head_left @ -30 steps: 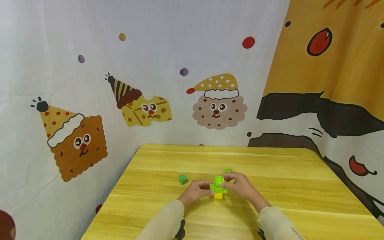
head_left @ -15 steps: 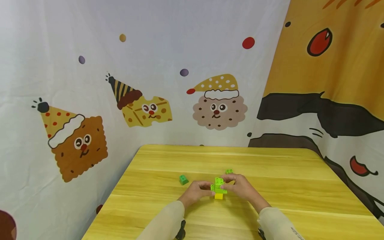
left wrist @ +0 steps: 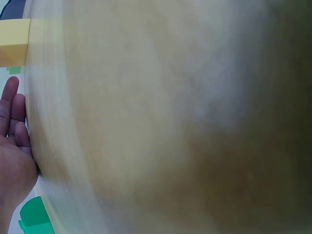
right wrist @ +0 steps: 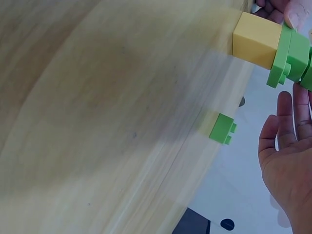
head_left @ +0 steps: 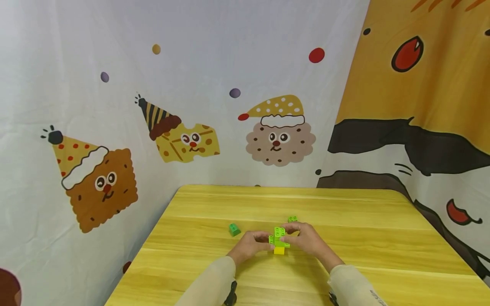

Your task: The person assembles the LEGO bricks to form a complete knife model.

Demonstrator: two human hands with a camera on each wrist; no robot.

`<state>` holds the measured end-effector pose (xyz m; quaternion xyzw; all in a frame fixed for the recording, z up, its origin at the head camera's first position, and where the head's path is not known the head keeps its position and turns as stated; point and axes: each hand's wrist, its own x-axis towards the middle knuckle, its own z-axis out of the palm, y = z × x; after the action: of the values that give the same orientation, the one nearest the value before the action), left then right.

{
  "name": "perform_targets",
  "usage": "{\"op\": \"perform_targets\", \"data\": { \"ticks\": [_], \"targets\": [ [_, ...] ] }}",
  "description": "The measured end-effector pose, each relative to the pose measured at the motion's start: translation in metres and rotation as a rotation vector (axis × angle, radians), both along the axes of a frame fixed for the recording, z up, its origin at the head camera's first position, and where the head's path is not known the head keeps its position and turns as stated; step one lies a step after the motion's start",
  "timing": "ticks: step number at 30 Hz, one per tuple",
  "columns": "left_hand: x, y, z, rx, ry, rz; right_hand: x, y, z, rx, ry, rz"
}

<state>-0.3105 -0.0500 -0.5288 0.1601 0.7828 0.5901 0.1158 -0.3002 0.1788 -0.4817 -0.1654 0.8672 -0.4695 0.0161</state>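
Note:
A small toy-block stack stands on the table, with a yellow block (head_left: 279, 250) at its base. Above it lies a wider light green piece (right wrist: 280, 61) with studs jutting out at its sides. A light green brick (head_left: 279, 232) tops the stack. My left hand (head_left: 249, 245) holds the stack's left side, thumb against the wide green piece. From the right, my right hand (head_left: 306, 239) pinches the top brick between thumb and fingers. The right wrist view cuts off the stack's upper end. At the left wrist view's edge, only part of the yellow block shows.
A dark green sloped block (head_left: 234, 230) lies left of the stack. Behind the right hand sits another light green brick (head_left: 292, 219), partly covered by the fingers in the head view. The wooden table (head_left: 214, 199) meets a cartoon-printed cloth (head_left: 206, 76) at its back edge.
The top green brick sits slightly lower against the stack than a second ago, with the right hand moving down along with it. The left hand stays in place.

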Motion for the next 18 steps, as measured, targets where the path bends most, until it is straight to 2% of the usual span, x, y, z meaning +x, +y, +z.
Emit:
{"op": "perform_targets", "data": {
  "ticks": [8,18],
  "targets": [
    [-0.0009,-0.0004,-0.0007,-0.002,-0.001,0.003,-0.0021,-0.0019,-0.0017,-0.007,-0.015,-0.009],
    [0.0005,0.0000,0.0005,0.006,-0.008,0.006,-0.0010,-0.0025,0.0030,0.030,-0.012,0.025]
  ]
}}
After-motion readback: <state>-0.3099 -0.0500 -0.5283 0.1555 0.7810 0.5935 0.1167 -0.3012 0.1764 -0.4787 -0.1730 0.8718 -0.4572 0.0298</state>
